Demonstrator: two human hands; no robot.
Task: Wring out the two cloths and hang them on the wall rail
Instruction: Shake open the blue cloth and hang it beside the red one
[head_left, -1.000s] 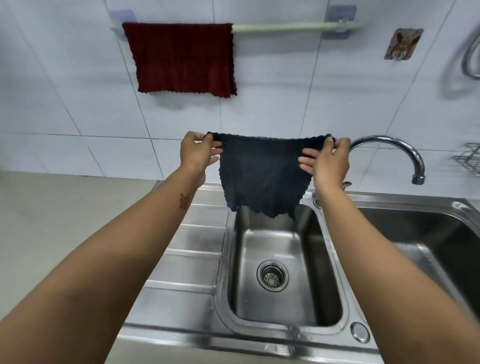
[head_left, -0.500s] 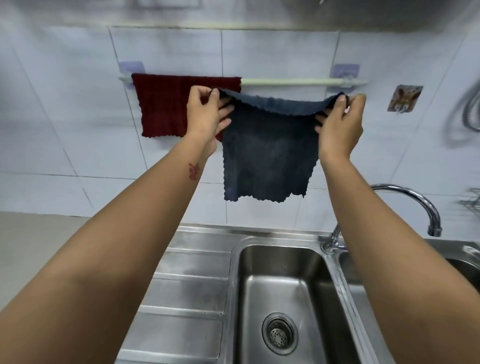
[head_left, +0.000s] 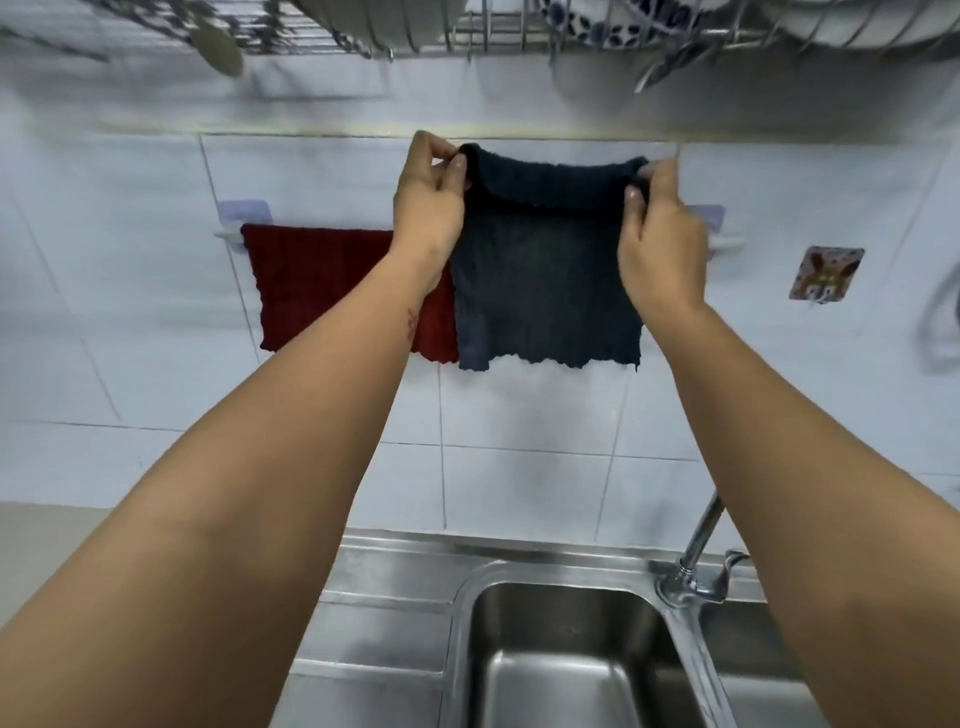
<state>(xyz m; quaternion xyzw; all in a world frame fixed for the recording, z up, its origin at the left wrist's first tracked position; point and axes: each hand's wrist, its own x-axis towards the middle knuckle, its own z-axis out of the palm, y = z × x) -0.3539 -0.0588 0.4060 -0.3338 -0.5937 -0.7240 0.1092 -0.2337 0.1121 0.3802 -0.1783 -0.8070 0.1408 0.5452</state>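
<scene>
Both hands have gone higher, up past the wall rail (head_left: 724, 244). Left hand (head_left: 427, 200) and right hand (head_left: 658, 241) each pinch a top corner of the dark blue cloth (head_left: 545, 270). It hangs between them. Red cloth (head_left: 317, 286) hangs at nine o'clock.

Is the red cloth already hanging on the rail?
Yes, the red cloth hangs over the rail, left of the dark cloth.

wall rail (head_left: 724, 244), red cloth (head_left: 322, 286) draped over
</scene>
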